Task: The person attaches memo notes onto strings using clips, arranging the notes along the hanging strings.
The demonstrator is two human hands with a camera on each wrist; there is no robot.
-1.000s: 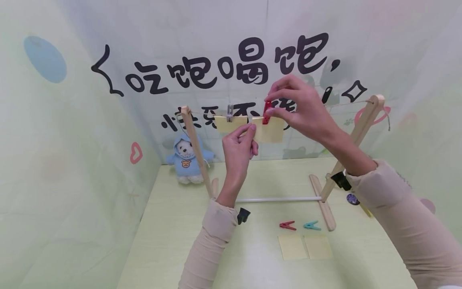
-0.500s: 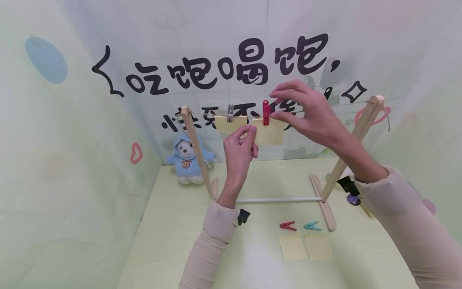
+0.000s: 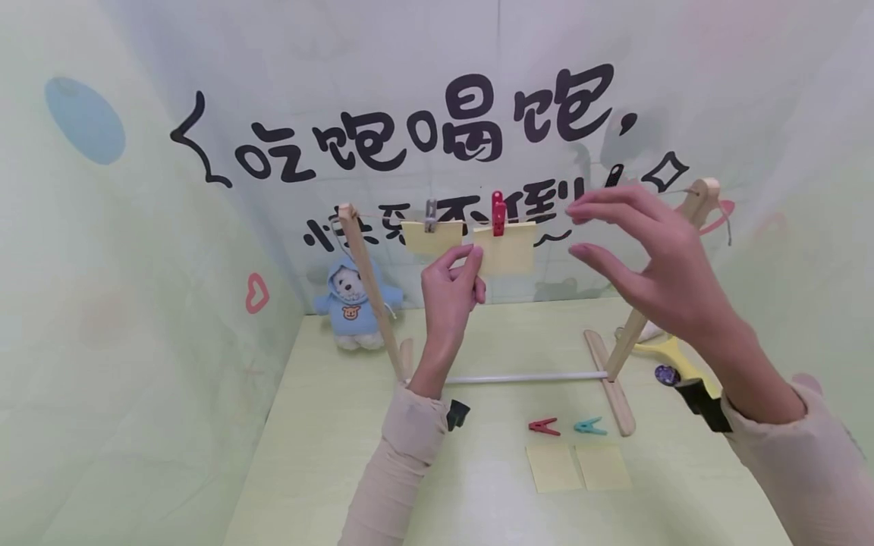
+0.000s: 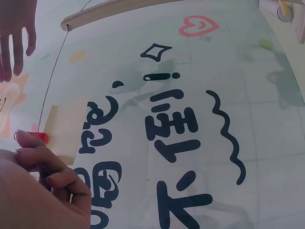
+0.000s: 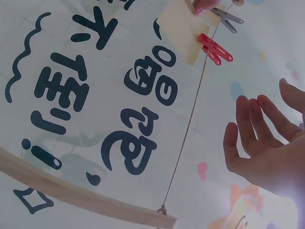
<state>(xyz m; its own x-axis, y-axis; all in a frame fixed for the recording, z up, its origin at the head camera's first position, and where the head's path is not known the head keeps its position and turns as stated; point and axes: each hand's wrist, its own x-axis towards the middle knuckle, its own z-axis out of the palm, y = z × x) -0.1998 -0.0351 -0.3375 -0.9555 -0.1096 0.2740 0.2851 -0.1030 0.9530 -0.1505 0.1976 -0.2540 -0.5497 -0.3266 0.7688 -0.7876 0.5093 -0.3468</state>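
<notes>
A pale yellow paper note [image 3: 508,254] hangs from a string [image 5: 189,117], clipped by a red clothespin [image 3: 498,214]. My left hand [image 3: 449,287] pinches this note at its left edge between thumb and forefinger. To the left, a grey clothespin [image 3: 431,217] holds another yellow note [image 3: 426,237] on the same string. My right hand [image 3: 665,269] is apart from the line, right of the red clothespin, with nothing between its spread thumb and fingers. In the right wrist view, the red clothespin's jaws sit over the string and the note's top edge.
Wooden posts [image 3: 372,280] joined by a white rod [image 3: 526,377] carry the string. On the table [image 3: 328,455] lie a red clothespin [image 3: 544,426], a teal clothespin [image 3: 590,426] and two yellow notes [image 3: 553,468]. A plush toy [image 3: 351,303] sits back left; a yellow-handled object [image 3: 672,353] lies right.
My right hand has let go of the red clothespin and moved away to the right and down. The clothespin stays on the string with the note. My left hand keeps its pinch.
</notes>
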